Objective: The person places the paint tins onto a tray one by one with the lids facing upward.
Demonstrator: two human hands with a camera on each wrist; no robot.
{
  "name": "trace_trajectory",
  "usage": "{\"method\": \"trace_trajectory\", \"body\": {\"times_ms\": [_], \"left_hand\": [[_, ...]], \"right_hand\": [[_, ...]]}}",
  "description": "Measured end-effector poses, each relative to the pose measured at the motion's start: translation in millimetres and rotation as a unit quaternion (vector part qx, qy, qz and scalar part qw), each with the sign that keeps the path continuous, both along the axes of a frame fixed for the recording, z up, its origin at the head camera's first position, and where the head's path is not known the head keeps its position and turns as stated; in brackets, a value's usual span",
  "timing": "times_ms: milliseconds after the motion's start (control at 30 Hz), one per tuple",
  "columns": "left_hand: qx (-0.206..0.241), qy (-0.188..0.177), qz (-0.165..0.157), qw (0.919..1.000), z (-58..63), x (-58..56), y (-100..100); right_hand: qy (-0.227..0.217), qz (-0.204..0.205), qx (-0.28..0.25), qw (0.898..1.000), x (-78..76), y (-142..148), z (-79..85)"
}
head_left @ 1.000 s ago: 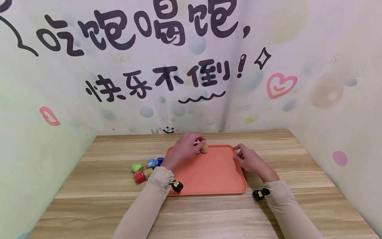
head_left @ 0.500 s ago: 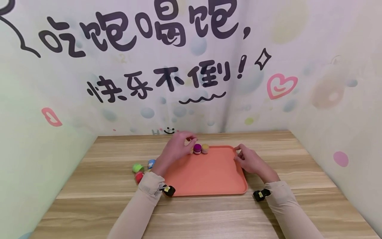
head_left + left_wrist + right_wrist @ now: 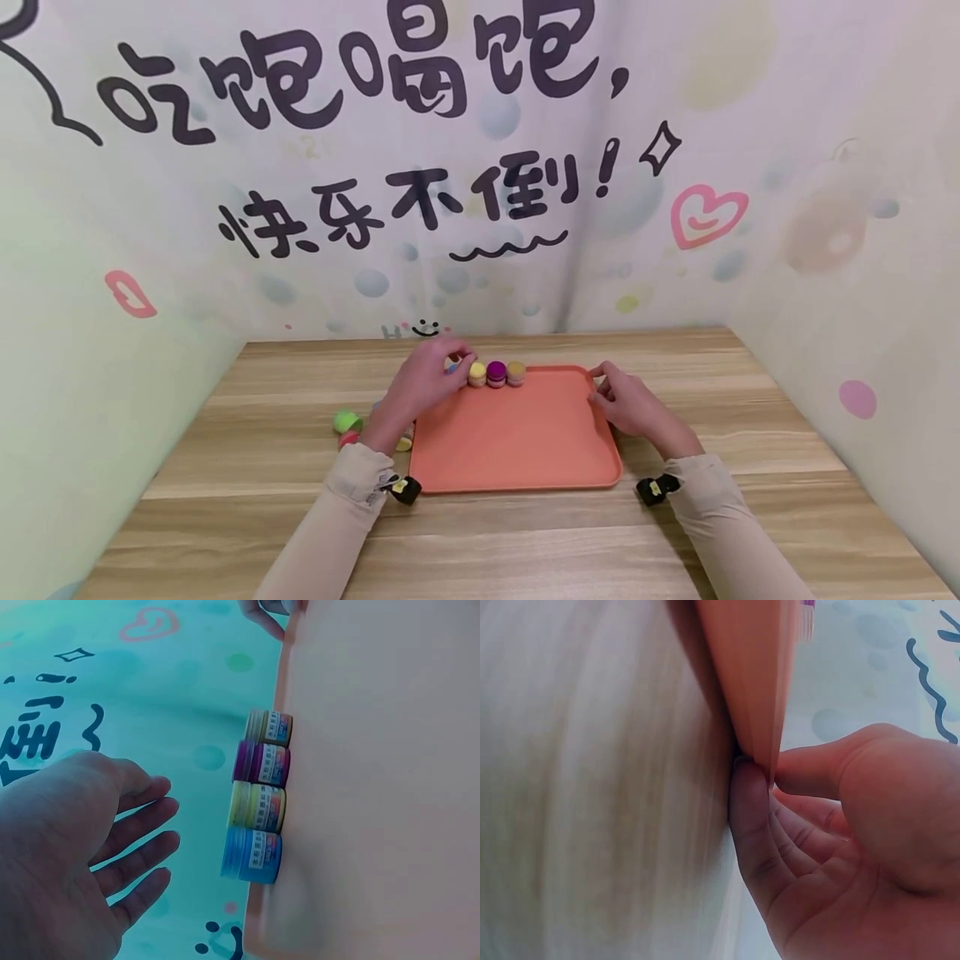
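A row of small lidded paint jars stands along the far rim of the orange tray (image 3: 517,442): tan (image 3: 277,727), purple (image 3: 271,763), yellow (image 3: 264,807) and blue (image 3: 259,853). By the blue end of the row is my left hand (image 3: 431,379). In the left wrist view its fingers are spread and relaxed, apart from the jars and holding nothing. My right hand (image 3: 630,407) pinches the tray's rim near the far right corner. The right wrist view shows its thumb on one side of the rim and a finger (image 3: 751,799) on the other.
On the wooden table (image 3: 510,550), left of the tray, lie a green jar (image 3: 347,421), a red jar (image 3: 349,439) and a yellowish jar (image 3: 406,438), partly hidden by my left arm. A printed wall (image 3: 330,292) rises behind the table.
My left hand has moved left along the tray's far rim, uncovering the purple, then the yellow and part of the blue jar. My right hand has stayed at the rim.
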State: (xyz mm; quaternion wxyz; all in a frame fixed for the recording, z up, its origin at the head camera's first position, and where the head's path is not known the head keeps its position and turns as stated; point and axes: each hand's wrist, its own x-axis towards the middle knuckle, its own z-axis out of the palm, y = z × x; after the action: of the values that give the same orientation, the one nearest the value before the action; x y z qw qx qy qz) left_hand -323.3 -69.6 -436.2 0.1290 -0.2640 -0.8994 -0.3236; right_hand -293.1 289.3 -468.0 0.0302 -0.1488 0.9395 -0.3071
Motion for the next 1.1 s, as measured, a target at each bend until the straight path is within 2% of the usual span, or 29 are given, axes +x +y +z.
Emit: {"method": "trace_trajectory", "body": {"times_ms": [133, 400, 633, 900, 1100], "left_hand": [[-0.011, 0.004, 0.004, 0.9999, -0.3, 3.2, -7], [-0.021, -0.019, 0.021, 0.9994, 1.3, 8.0, -25], [-0.033, -0.033, 0.017, 0.9987, -1.5, 8.9, -43], [-0.066, -0.074, 0.022, 0.9948, 0.1, 10.1, -56], [-0.094, -0.094, 0.045, 0.9902, 1.2, 11.9, -73]], "right_hand": [[0.001, 0.001, -0.004, 1.000, 0.4, -1, -1.4], [0.005, 0.000, -0.007, 1.000, 1.8, -1, -2.4], [0.003, 0.002, -0.011, 1.000, 1.4, -1, -3.9], [0.002, -0.006, -0.002, 1.000, 1.2, -1, -2.1], [0.003, -0.004, -0.003, 1.000, 1.4, -2, -1.4]]}}
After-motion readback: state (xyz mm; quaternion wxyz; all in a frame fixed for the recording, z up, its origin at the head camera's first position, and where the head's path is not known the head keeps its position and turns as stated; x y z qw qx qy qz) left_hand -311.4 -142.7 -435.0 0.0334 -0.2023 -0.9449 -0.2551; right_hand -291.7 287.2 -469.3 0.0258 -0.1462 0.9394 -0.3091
